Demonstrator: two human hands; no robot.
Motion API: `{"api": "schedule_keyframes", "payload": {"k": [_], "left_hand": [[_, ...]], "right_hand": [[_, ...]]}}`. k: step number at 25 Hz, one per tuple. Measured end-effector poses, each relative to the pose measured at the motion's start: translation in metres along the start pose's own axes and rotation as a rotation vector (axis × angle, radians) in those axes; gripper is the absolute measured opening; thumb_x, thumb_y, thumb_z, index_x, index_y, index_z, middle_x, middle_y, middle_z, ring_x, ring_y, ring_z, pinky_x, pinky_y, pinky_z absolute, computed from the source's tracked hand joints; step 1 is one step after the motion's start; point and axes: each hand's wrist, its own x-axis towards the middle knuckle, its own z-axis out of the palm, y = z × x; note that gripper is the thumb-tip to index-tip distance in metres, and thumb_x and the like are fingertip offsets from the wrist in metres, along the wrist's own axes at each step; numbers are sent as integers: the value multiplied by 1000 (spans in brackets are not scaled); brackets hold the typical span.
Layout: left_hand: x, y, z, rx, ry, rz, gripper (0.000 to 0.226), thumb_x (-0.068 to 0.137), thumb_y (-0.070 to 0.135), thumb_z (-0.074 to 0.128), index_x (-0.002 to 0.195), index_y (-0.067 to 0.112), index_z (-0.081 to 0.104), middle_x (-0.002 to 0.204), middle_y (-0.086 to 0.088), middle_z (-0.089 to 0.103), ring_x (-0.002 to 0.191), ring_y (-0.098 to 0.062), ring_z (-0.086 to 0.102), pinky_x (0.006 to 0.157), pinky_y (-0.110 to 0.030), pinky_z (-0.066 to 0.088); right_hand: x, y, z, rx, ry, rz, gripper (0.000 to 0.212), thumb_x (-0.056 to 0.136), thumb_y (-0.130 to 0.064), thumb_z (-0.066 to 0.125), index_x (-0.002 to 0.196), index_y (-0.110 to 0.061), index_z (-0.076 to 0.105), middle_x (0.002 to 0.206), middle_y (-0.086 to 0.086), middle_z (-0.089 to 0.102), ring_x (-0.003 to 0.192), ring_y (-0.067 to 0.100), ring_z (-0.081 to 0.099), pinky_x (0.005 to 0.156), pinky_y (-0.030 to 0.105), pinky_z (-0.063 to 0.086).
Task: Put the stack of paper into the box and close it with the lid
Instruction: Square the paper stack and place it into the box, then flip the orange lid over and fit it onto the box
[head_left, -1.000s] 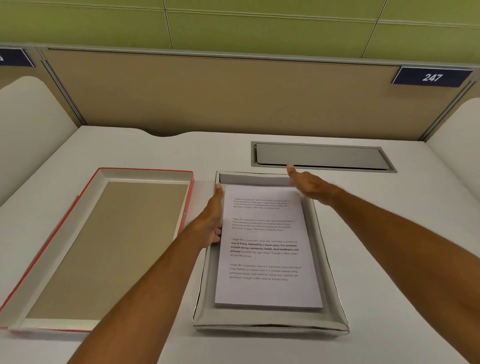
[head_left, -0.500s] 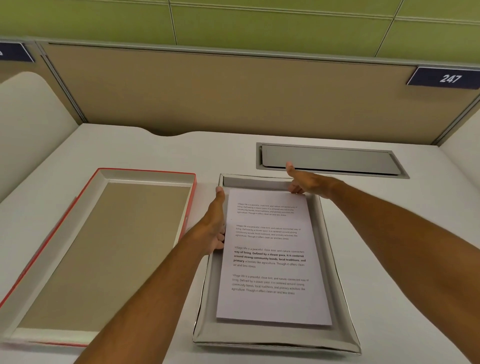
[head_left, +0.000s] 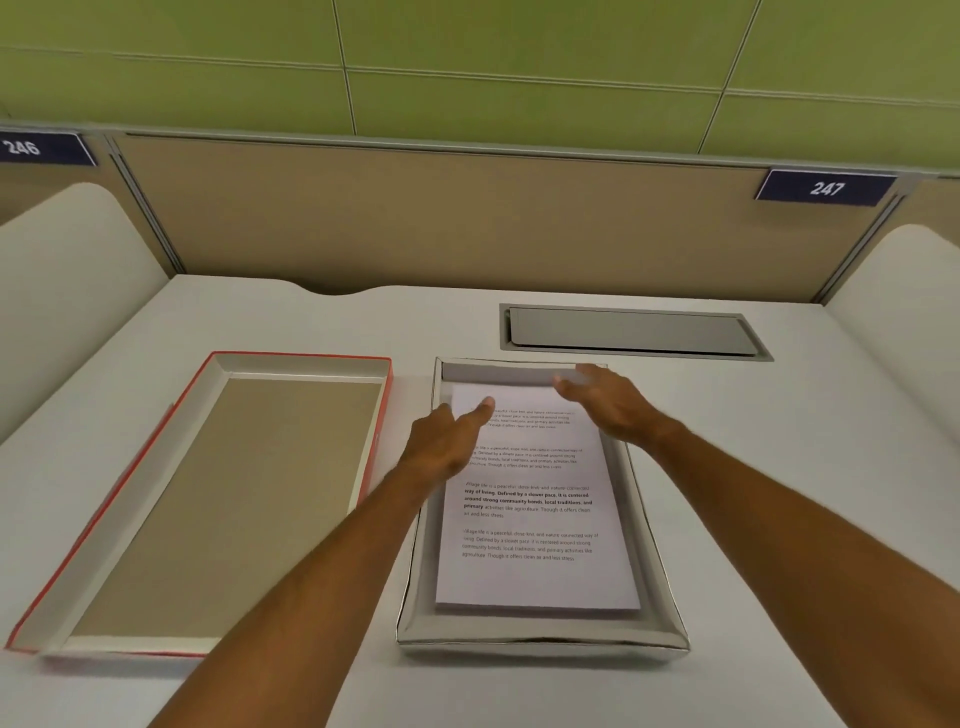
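Observation:
A stack of printed white paper (head_left: 535, 525) lies flat inside the shallow grey-white box (head_left: 540, 636) in the middle of the desk. My left hand (head_left: 447, 441) hovers over the stack's far left corner, fingers apart, holding nothing. My right hand (head_left: 605, 400) is over the far right corner of the box, fingers spread, empty. The lid (head_left: 218, 499), red outside and brown inside, lies upside down on the desk to the left of the box.
A grey cable hatch (head_left: 631, 332) is set in the white desk (head_left: 779, 493) just behind the box. A beige partition with number plates 246 and 247 closes the back. Curved white side panels stand at both sides.
Both hands have let go of the stack's far edge and lifted off it. The left hand moved from the box's left wall to above the paper; the paper now lies flat.

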Motion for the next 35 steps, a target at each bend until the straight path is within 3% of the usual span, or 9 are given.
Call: {"api": "schedule_keyframes", "payload": {"k": [4,7,9,13,18,22,26,30,35], "left_hand": [[-17,-5,6,408,178,233,92,85,71,41,155,20,10,163,-13,17,148,-35,19,115,-50,24],[-30,-13,1,624,317,378,95,85,71,36,155,20,-4,164,-12,-4,151,-33,-3,120,-48,5],[-39,-16,-6,716,372,423,97,84,72,34,154,20,-9,164,-14,-10,150,-33,-9,121,-50,2],[-66,-17,-19,809,422,408,100,83,74,33,153,19,-13,163,-15,-14,150,-33,-11,121,-53,3],[-101,-36,-28,895,496,366,101,83,75,31,154,18,-12,162,-15,-17,149,-34,-13,121,-53,0],[-114,-57,-39,925,528,305,100,82,75,31,154,18,-11,163,-16,-14,149,-34,-13,120,-54,0],[-112,-74,-51,922,531,302,102,82,76,30,154,17,-9,163,-16,-14,149,-34,-14,120,-51,-4],[-100,-93,-59,891,479,311,101,83,72,35,154,16,-9,163,-15,-13,150,-33,-12,119,-48,-6],[-76,-114,-68,734,311,272,91,88,42,58,154,11,3,164,-15,8,150,-32,11,119,-42,18]], "right_hand": [[-41,-8,23,-175,93,-99,96,85,-73,39,157,-15,15,166,10,11,153,29,10,122,48,14],[-64,-16,36,-335,155,-131,105,75,-81,23,158,-19,5,167,8,0,154,28,1,122,47,6],[-77,-21,37,-404,198,-164,115,67,-89,5,158,-20,1,167,8,-4,154,28,-3,122,46,2],[-98,-27,32,-482,261,-230,132,49,-92,-21,158,-20,-2,167,9,-7,153,30,-7,124,49,-2],[-122,-38,37,-501,259,-288,130,52,-92,-18,157,-17,-4,166,12,-8,153,31,-9,121,49,-6],[-134,-52,51,-515,243,-313,118,66,-91,0,157,-16,-5,166,14,-9,153,32,-10,123,52,-3],[-140,-69,66,-518,232,-318,131,50,-92,-20,157,-18,-6,165,13,-12,152,32,-13,122,51,-7],[-138,-85,87,-521,233,-283,132,50,-91,-21,157,-17,-5,165,13,-11,153,32,-11,123,51,-7],[-127,-107,112,-533,254,-205,131,49,-91,-23,157,-18,-8,165,12,-13,152,31,-13,123,51,-6]]}}
